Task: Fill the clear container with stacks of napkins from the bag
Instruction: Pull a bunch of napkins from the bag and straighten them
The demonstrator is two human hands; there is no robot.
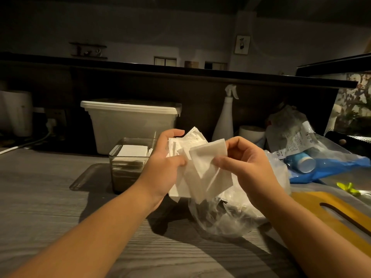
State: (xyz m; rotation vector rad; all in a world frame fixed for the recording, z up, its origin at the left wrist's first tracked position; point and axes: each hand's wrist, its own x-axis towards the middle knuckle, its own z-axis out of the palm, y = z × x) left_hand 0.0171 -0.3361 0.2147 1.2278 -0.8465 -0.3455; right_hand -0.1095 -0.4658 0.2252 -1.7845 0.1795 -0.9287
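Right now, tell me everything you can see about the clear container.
The clear container is a rectangular, see-through, plastic-looking box, open on top, standing upright on the grey table. White napkins are stacked inside nearly to the rim. The left hand hides its right side; no hand plainly touches it.

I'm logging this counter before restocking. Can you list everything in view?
counter: one, grey woodgrain, foreground
clear container: one, transparent, centre-left, partly filled
held napkins: one bunch, white, centre
plastic bag: one, clear, below the napkins
lidded bin: one, white, behind the container
spray bottle: one, white, at the back
blue bag: one, blue, right
cutting board: one, yellow, near right
left hand: gripping the napkins
right hand: pinching one napkin
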